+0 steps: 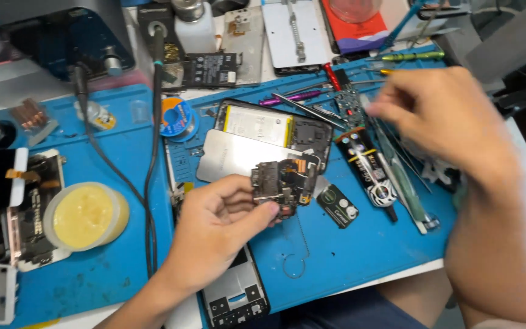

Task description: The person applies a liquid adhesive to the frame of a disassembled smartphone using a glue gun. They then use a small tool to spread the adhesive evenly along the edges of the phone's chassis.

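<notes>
My left hand [217,228] grips a small dark phone circuit board [282,180] by its lower edge, holding it above the blue work mat [348,250]. Behind the board lie a grey metal plate [229,155] and an opened phone with a yellow-white battery [258,123]. My right hand [439,116] is blurred and hovers over the tools at the right, near tweezers [308,109] and a black glue tube [369,173]. I cannot tell whether its fingers hold anything.
A round tub of yellow flux [86,214] and dismantled phone frames [7,213] lie left. Two black cables [150,170] run down the mat. A solder spool [176,117], screwdrivers [409,56], a phone frame [235,292] and a camera cover piece [338,206] lie around.
</notes>
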